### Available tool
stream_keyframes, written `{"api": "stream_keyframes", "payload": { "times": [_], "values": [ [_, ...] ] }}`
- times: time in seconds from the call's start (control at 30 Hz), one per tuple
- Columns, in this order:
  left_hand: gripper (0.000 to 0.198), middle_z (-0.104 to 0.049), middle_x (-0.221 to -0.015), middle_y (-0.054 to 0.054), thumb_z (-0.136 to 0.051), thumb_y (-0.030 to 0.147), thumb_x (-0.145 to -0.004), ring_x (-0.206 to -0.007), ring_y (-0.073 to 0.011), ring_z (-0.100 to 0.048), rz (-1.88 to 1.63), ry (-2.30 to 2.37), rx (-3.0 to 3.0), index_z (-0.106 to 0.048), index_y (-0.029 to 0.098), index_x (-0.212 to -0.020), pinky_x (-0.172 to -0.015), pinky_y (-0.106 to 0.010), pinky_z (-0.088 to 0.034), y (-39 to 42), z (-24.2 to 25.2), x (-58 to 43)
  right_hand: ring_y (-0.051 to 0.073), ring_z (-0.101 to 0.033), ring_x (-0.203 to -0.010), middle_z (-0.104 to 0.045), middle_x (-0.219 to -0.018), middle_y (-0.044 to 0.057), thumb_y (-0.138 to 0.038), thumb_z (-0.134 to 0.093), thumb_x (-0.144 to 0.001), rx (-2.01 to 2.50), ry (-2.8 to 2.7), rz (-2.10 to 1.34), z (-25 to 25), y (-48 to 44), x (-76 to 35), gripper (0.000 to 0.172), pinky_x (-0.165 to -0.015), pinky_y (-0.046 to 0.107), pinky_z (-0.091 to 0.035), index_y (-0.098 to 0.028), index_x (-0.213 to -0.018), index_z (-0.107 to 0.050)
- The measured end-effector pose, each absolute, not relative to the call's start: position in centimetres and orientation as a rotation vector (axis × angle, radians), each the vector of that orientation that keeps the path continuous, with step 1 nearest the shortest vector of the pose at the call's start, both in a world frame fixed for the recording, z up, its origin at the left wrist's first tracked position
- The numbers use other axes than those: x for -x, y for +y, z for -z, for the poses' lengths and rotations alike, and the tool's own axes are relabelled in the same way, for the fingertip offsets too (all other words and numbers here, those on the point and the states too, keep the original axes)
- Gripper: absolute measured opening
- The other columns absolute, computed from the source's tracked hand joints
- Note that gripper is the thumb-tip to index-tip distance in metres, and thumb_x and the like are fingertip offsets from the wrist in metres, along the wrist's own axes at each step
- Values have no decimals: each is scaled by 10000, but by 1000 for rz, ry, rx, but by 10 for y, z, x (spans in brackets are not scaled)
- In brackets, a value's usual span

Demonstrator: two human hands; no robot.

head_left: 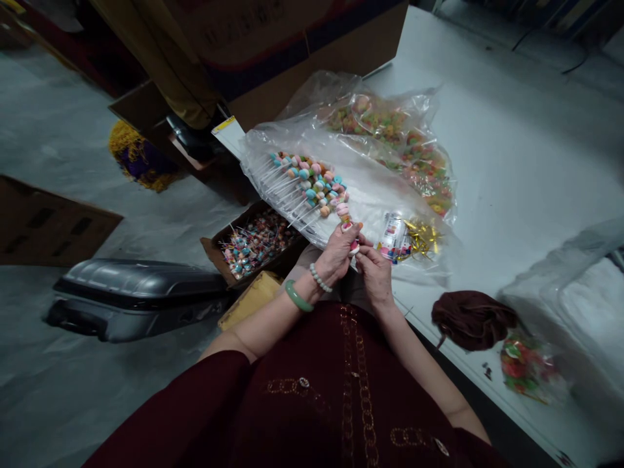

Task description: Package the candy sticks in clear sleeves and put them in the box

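Cardboard box (pixel 210 250) of candy sticks on the left, then left hand (pixel 336 255) and right hand (pixel 375 278), fingers (pixel 363 251) pinched tight on a candy skewer (pixel 347 224), held steady above the clear plastic bag (pixel 370 188) on the tabletop (pixel 511 162).

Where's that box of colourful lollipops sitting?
In the head view, the open cardboard box of lollipops sits left of the person's left hand, beside the clear plastic bag and right of a grey hard case.
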State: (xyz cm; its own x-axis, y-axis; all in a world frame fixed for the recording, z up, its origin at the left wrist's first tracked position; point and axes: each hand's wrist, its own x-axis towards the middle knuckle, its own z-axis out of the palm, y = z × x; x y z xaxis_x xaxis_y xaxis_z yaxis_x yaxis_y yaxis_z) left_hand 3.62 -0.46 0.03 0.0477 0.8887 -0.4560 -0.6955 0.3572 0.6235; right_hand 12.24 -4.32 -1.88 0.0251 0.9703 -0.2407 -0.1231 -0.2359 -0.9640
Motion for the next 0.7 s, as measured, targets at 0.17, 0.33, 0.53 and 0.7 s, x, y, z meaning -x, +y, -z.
{"api": "stream_keyframes", "payload": {
  "times": [0.17, 0.33, 0.53, 0.7],
  "values": [
    [195, -613, -668, -9, -656, 311, -859, -707, -134, -643, -1121, 841, -140, -562, 154, -791, -751, -264, -508, -2, 4, -34, 63, -219, -448, -328, -517, -92, -370, -658, -643, 1299, -729, -1575, 20, -32, -124, 208, -421, 213, -161, -191, -731, -598],
    [182, -616, -683, -15, -685, 291, -833, -755, -171, -670, -1191, 823, -87, -588, 138, -825, -841, -356, -520, 7, 5, -15, 68, -213, -421, -320, -495, -104, -422, -657, -701, 1251, -821, -1761, 21, -35, -135, 266, -406, 210, -142, -190, -825, -619],
    [148, -608, -657, -18, -601, 228, -888, -731, -158, -674, -1183, 852, -60, -576, 126, -784, -828, -336, -531, 5, -3, -21, 129, -487, -595, -559, -636, -40, -420, -611, -818, 1542, -1384, -1057, 23, -45, -132, 206, -594, 255, -362, -218, -836, -647],
    [211, -613, -671, -36, -567, 314, -915, -736, -177, -681, -1119, 816, -46, -612, 123, -837, -745, -304, -543, 2, 0, -18, 145, -524, -576, -591, -595, -35, -404, -526, -877, 1649, -1423, -889, 26, -47, -134, 234, -611, 269, -379, -230, -761, -631]
  ]
}}
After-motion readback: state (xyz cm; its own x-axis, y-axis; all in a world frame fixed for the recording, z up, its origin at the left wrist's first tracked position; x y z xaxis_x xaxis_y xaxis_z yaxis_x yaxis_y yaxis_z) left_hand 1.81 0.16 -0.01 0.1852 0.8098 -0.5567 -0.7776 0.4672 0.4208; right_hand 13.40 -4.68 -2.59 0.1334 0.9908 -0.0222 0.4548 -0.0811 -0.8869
